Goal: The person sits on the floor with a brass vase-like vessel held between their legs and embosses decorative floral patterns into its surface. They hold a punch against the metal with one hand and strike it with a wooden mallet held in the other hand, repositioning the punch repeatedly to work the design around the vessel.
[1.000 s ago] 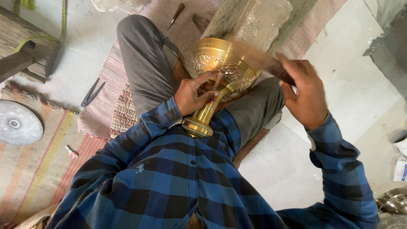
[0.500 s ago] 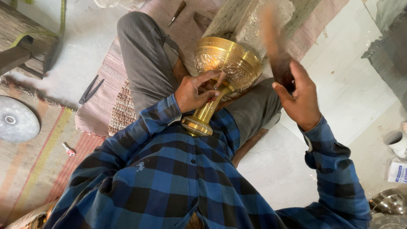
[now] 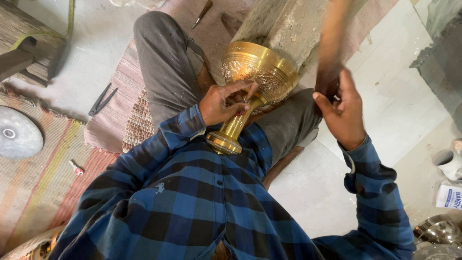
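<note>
Head view: left hand (image 3: 225,102) closed round stem of brass goblet (image 3: 255,79), fingers curled just under bowl. Right hand (image 3: 340,103) gripping blurred wooden tool (image 3: 332,45), raised beside bowl; tool's shape hard to make out. Goblet tilted across lap, base against blue checked shirt (image 3: 202,202), bowl engraved, shiny gold. Pliers (image 3: 101,100) on mat (image 3: 110,125), well apart.

Bright, even daylight with soft shadows; the tool (image 3: 332,43) at upper right is motion-blurred, perhaps a mallet.
</note>
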